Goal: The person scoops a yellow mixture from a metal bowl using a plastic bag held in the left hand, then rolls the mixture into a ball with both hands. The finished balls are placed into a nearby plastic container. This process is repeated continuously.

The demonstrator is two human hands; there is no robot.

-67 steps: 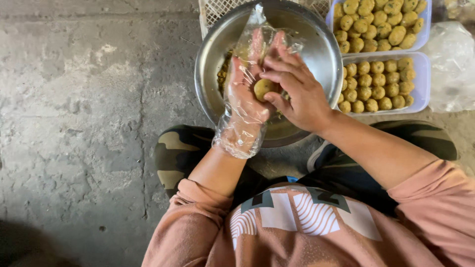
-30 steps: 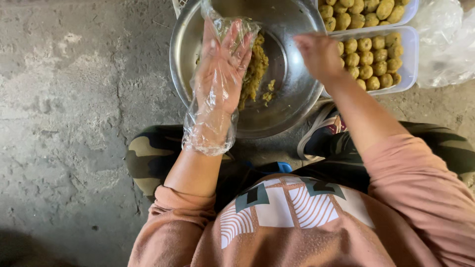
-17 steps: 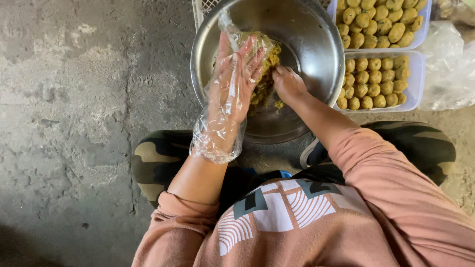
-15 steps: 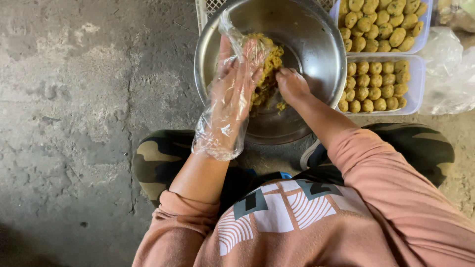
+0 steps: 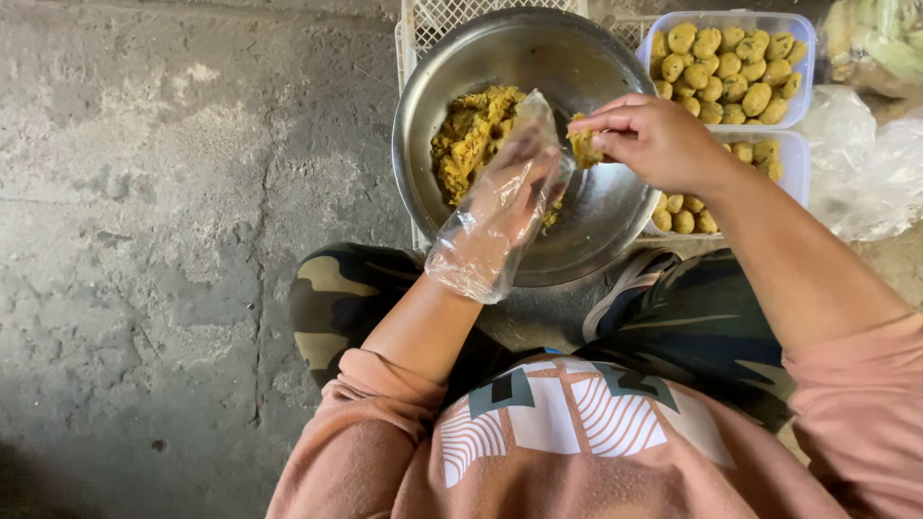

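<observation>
A steel bowl (image 5: 586,58) sits in front of my knees and holds a heap of yellow crumbly mixture (image 5: 471,135) on its left side. My left hand (image 5: 505,197), inside a loose clear plastic glove, hovers palm up over the bowl with its fingers apart and nothing in it. My right hand (image 5: 654,139), bare, is over the bowl's right side and pinches a small lump of the mixture (image 5: 583,144) just above the gloved palm.
Two clear plastic trays of yellow balls, one behind (image 5: 803,38) and one nearer (image 5: 793,159), stand right of the bowl. A white mesh crate (image 5: 423,19) lies under the bowl. Clear plastic bags (image 5: 865,163) lie at far right. Bare concrete floor (image 5: 144,240) spreads left.
My right hand has come up out of the mixture with a small lump in its fingers. The gloved left hand has dropped back from the heap, palm up.
</observation>
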